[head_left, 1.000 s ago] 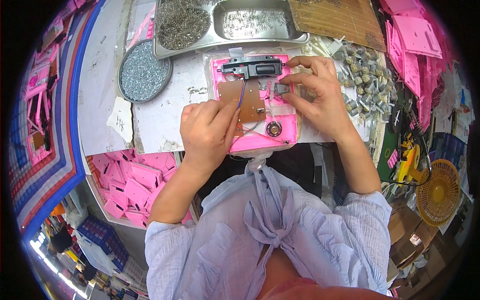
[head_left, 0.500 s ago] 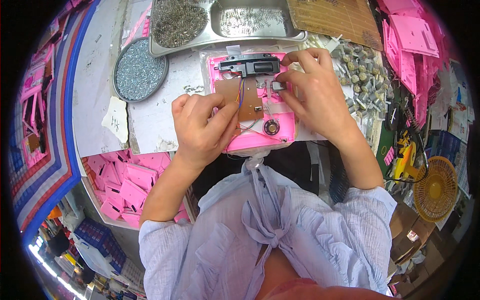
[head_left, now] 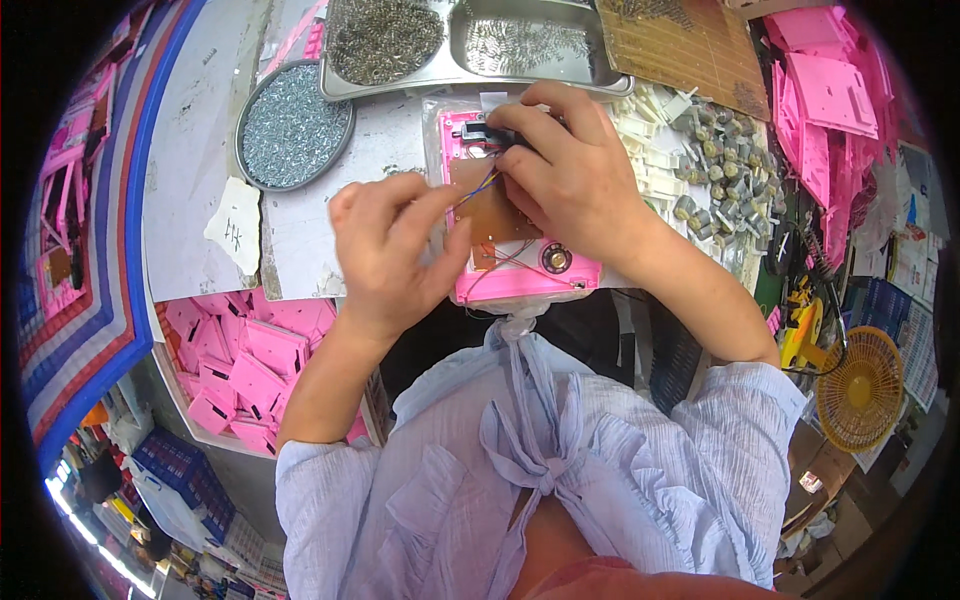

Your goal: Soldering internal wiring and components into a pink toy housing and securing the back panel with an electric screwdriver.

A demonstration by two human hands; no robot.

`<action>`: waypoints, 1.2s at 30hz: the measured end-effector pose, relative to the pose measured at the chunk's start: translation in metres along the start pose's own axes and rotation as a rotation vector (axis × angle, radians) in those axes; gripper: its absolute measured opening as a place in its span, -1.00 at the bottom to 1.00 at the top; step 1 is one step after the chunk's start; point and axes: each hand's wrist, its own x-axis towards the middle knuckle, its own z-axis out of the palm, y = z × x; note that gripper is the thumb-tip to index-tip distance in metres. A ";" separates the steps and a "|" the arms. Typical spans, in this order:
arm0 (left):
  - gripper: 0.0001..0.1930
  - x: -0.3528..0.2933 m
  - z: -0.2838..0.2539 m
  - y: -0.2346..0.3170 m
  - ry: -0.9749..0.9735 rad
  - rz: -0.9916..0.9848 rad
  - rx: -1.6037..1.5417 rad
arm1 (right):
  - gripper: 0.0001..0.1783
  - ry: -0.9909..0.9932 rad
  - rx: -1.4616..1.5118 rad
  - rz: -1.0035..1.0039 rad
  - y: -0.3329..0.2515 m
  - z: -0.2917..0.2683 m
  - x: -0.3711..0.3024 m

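A pink plastic housing [head_left: 520, 286] lies in front of me with a brown circuit board [head_left: 485, 212] in it. Thin blue and yellow wires [head_left: 477, 192] cross the board toward my right fingertips. My right hand [head_left: 575, 170] bends over the housing's upper part, its fingers curled at a black plastic module [head_left: 480, 132] and the wire ends; what they grip is hidden. At the board's left edge is my left hand [head_left: 390, 250], thumb and forefinger apart, nothing visible between them. A round speaker [head_left: 556, 258] sits at the housing's lower right.
A round dish of small silver screws [head_left: 295, 125] stands at the left. Behind the housing is a steel tray [head_left: 455, 78] with springs. Small motors [head_left: 725, 165] and white plastic parts [head_left: 650, 150] are heaped at the right. Pink parts [head_left: 265, 360] fill a box at the lower left.
My right hand has moved left and up, from the housing's right edge over the black module and wires. My left hand's pinch near the wires has opened, and it has drawn slightly left.
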 end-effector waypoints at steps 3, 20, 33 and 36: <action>-0.47 -0.007 -0.012 0.008 0.170 -0.106 -0.052 | -0.73 0.014 0.061 0.004 0.008 -0.004 -0.006; -0.66 0.032 0.006 -0.021 -0.231 -0.185 -0.239 | -0.78 0.147 0.260 0.205 0.019 -0.025 -0.039; -0.76 0.072 0.036 0.031 -0.419 -0.305 -0.630 | -0.78 0.155 0.422 0.235 0.028 -0.044 -0.036; -0.84 0.077 0.034 0.029 -0.538 -0.506 -0.771 | -0.78 0.165 0.469 0.209 0.030 -0.043 -0.038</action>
